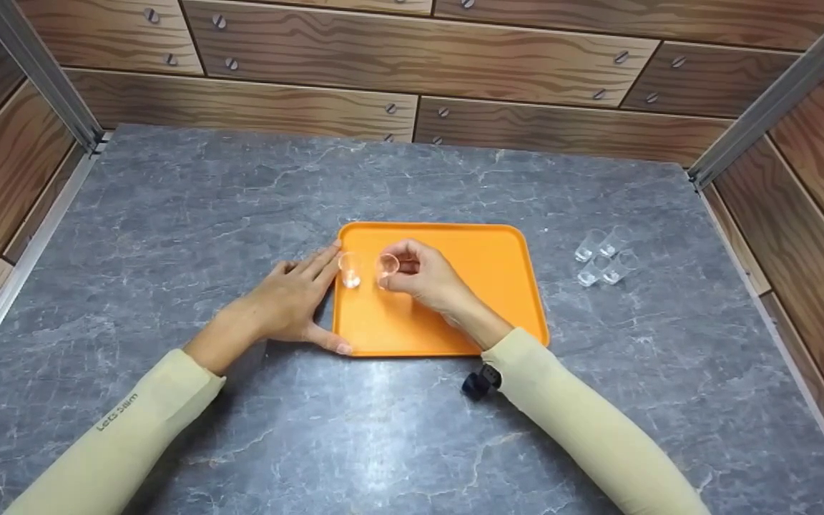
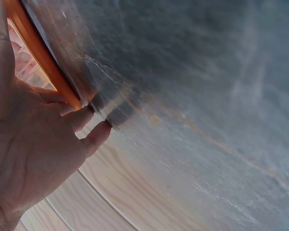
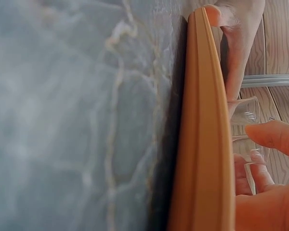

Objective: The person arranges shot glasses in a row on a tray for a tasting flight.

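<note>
My right hand pinches a small clear shot glass between thumb and fingertips, over the left half of an orange tray. A second clear shot glass stands just left of it, at the tray's left edge. Along that same edge lies my left hand, fingers straight against the rim and thumb spread to the near left corner. From the right wrist, the tray's outer wall hides the glasses' lower parts. The left wrist view has the tray's rim beside the fingers.
Several more clear shot glasses stand grouped on the grey marbled table, right of the tray. Wood-patterned walls and metal corner posts enclose the table. A small black device sits at the right sleeve's cuff.
</note>
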`<state>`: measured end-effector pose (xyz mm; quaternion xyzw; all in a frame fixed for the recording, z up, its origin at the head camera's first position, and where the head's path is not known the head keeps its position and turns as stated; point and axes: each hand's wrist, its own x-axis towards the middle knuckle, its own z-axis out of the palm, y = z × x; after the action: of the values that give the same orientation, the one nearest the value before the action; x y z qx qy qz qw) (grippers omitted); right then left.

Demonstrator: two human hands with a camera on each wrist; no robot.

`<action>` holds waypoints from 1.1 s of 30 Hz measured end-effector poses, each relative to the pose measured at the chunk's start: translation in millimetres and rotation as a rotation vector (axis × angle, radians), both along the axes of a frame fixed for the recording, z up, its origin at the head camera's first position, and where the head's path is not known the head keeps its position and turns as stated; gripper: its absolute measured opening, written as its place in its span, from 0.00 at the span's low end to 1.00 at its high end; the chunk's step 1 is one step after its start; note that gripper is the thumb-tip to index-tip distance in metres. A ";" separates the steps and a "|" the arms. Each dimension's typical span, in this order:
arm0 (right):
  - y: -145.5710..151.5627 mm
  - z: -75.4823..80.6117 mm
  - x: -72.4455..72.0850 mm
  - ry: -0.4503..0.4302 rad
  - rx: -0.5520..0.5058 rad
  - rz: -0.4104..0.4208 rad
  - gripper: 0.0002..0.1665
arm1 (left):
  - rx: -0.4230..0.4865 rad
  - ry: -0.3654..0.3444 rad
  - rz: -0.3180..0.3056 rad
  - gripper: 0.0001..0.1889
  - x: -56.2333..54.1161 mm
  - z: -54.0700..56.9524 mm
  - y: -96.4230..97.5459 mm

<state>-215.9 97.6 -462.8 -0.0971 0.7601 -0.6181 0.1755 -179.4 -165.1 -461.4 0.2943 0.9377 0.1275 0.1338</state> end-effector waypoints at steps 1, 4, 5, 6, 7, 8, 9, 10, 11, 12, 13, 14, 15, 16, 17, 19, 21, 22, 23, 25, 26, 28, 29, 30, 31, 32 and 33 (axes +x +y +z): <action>0.2 0.1 0.3 0.000 -0.002 0.001 0.24 | -0.002 -0.001 0.000 0.75 0.0 0.2 0.3; 0.7 0.5 1.1 0.005 -0.001 -0.001 0.27 | -0.003 0.000 -0.001 0.75 -0.7 -0.3 1.0; 0.9 0.8 1.4 0.007 -0.002 -0.001 0.29 | -0.004 -0.003 0.000 0.75 -0.7 -0.4 1.4; 1.1 1.2 1.8 0.011 -0.003 0.001 0.30 | -0.004 -0.007 0.002 0.75 -0.8 -0.5 1.7; 1.3 1.5 2.1 0.015 -0.004 0.005 0.32 | -0.006 -0.009 0.003 0.76 -0.9 -0.6 1.9; 1.7 1.5 2.1 0.019 -0.004 0.007 0.33 | -0.006 -0.010 0.003 0.76 -0.9 -0.8 1.8; 2.2 1.6 2.1 0.023 -0.006 0.012 0.33 | -0.006 -0.010 0.004 0.76 -0.9 -0.9 1.7; 2.7 2.1 2.4 0.025 -0.007 0.017 0.34 | -0.008 -0.012 0.005 0.76 -0.9 -1.0 1.7; 3.4 2.6 2.6 0.027 -0.008 0.022 0.35 | -0.009 -0.011 0.005 0.76 -0.9 -1.0 1.7; 4.1 3.2 2.9 0.029 -0.009 0.026 0.36 | -0.009 -0.009 0.004 0.76 -1.0 -0.9 1.6; 4.9 3.8 3.2 0.031 -0.009 0.030 0.37 | -0.011 -0.007 0.003 0.75 -1.0 -0.8 1.6; 5.8 4.6 3.6 0.033 -0.008 0.034 0.38 | -0.011 -0.005 0.002 0.75 -1.1 -0.8 1.6; 6.8 5.8 4.3 0.035 -0.007 0.039 0.39 | -0.009 -0.003 0.001 0.75 -1.2 -0.7 1.6; 7.7 7.0 5.0 0.036 -0.003 0.042 0.41 | -0.008 -0.004 0.001 0.75 -1.2 -0.6 1.6; 8.8 7.8 5.4 0.037 0.004 0.044 0.42 | -0.008 -0.005 0.002 0.75 -1.2 -0.5 1.6; 11.1 9.5 6.2 0.038 0.024 0.046 0.44 | -0.005 -0.005 0.002 0.75 -1.3 -0.6 1.6; 13.8 10.9 7.0 0.038 0.043 0.044 0.46 | -0.002 -0.006 0.003 0.75 -1.3 -0.4 1.9; 15.1 11.3 7.3 0.036 0.052 0.042 0.46 | -0.002 -0.008 0.005 0.75 -1.1 -0.4 1.8; 16.3 11.5 7.5 0.034 0.058 0.038 0.46 | -0.002 -0.008 0.004 0.75 -1.2 -0.7 1.8; 19.5 11.7 8.1 0.033 0.061 0.033 0.47 | 0.002 -0.008 0.003 0.75 -1.1 -0.7 1.7; 21.2 11.7 8.5 0.035 0.060 0.032 0.47 | 0.001 -0.010 0.001 0.75 -1.3 -0.9 1.5; 24.7 12.3 9.8 0.037 0.059 0.029 0.47 | 0.000 -0.014 -0.002 0.75 -1.5 -1.5 1.1; 26.8 12.7 10.6 0.039 0.058 0.029 0.46 | 0.000 -0.017 -0.003 0.75 -1.7 -1.6 0.9; 28.8 13.2 11.5 0.042 0.057 0.030 0.46 | 0.000 -0.020 -0.003 0.74 -1.8 -1.7 0.6; 30.7 14.1 12.7 0.043 0.055 0.028 0.45 | -0.001 -0.021 -0.004 0.74 -1.9 -1.9 0.3; 32.5 15.1 14.0 0.044 0.053 0.027 0.44 | -0.004 -0.023 -0.003 0.74 -2.0 -1.9 0.1; 34.3 15.9 15.1 0.045 0.050 0.024 0.43 | -0.005 -0.023 -0.001 0.74 -2.0 -1.7 0.1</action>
<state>-200.8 131.9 -446.8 -0.1155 0.7778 -0.5945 0.1683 -181.4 -165.0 -463.1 0.2932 0.9362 0.1286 0.1453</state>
